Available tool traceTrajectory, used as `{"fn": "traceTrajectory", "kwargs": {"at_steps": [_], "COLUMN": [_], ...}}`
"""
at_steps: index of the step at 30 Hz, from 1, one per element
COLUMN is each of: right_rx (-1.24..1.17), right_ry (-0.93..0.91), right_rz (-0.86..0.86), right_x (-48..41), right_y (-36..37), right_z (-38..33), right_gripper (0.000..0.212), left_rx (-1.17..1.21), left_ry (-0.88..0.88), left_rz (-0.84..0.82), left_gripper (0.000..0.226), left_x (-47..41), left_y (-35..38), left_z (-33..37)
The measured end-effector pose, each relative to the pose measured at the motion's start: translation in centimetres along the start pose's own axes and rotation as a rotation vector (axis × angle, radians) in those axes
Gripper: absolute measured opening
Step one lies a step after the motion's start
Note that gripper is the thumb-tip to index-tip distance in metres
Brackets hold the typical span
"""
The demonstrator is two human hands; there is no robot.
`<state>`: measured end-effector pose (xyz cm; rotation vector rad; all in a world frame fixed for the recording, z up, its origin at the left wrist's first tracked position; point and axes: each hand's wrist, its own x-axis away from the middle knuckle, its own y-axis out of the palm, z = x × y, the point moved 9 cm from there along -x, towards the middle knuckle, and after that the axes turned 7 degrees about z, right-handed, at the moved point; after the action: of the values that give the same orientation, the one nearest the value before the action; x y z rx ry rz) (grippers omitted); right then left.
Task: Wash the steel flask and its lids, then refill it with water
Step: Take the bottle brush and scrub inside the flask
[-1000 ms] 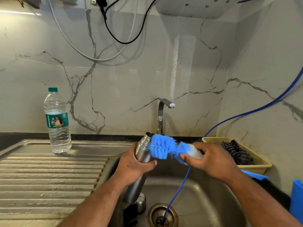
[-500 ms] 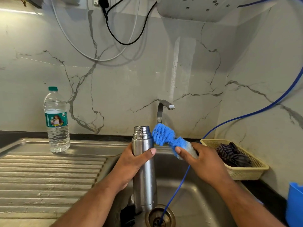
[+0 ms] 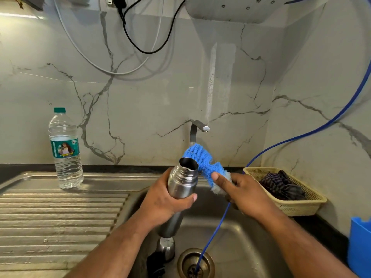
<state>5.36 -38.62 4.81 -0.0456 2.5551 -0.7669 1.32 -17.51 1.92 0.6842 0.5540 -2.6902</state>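
Cylindrical steel flask (image 3: 181,183), open-mouthed and tilted, is above the steel sink basin (image 3: 251,233), gripped by the left hand (image 3: 166,199); the right hand (image 3: 247,194) grips a blue bristle brush (image 3: 202,163) beside its mouth. A yellow plastic basket (image 3: 301,205) holds dark checked cloth (image 3: 281,185); a clear plastic bottle (image 3: 66,153) holds water.

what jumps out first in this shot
The bright blue brush, gripped by the right hand, sits beside the open mouth of the steel flask held by the left hand above the sink. A thin blue hose runs into the drain, and a water bottle stands on the drainboard.
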Motion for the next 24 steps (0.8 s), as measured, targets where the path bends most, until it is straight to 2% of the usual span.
{"fn": "traceTrajectory", "kwargs": {"at_steps": [2,4,7,9,11,13,17,20,24], "right_rx": [-0.076,-0.100,-0.083,-0.078,-0.096,-0.062,0.068,0.152,0.293], "right_ry": [0.033,0.022,0.003,-0.001,0.012,-0.005,-0.118,-0.225,-0.311], "right_rz": [-0.041,-0.059,-0.064,-0.074,-0.083,-0.058,0.105,0.165,0.097], "right_x": [0.0,0.1,0.2,0.4,0.3,0.0,-0.4,0.0,0.1], "right_y": [-0.2,-0.4,0.1,0.4,-0.2,-1.4,-3.8,-4.4,-4.5], "right_z": [0.2,0.0,-0.3,-0.3,-0.1,-0.1,-0.6,-1.6,-2.3], "right_gripper": [0.057,0.056,0.055,0.055,0.054,0.056,0.063,0.049,0.048], "left_rx": [0.014,-0.016,-0.078,-0.134,-0.150,-0.158,-0.200,-0.231,-0.443], "left_ry": [-0.028,-0.034,-0.002,0.073,0.097,0.050,0.012,0.092,0.211], "left_rz": [0.099,0.122,-0.048,-0.087,-0.032,0.037,0.160,0.209,0.262], "left_gripper": [0.050,0.051,0.060,0.066,0.067,0.065,0.061,0.063,0.078], "left_x": [-0.5,-0.7,0.2,0.6,0.3,-0.1,-0.6,-0.6,-0.5], "left_y": [-1.6,-2.7,-0.8,0.5,0.2,-1.1,-3.2,-3.2,-3.2], "left_z": [-0.5,-0.9,-0.3,0.4,0.4,-0.3,-0.9,-0.2,0.8]}}
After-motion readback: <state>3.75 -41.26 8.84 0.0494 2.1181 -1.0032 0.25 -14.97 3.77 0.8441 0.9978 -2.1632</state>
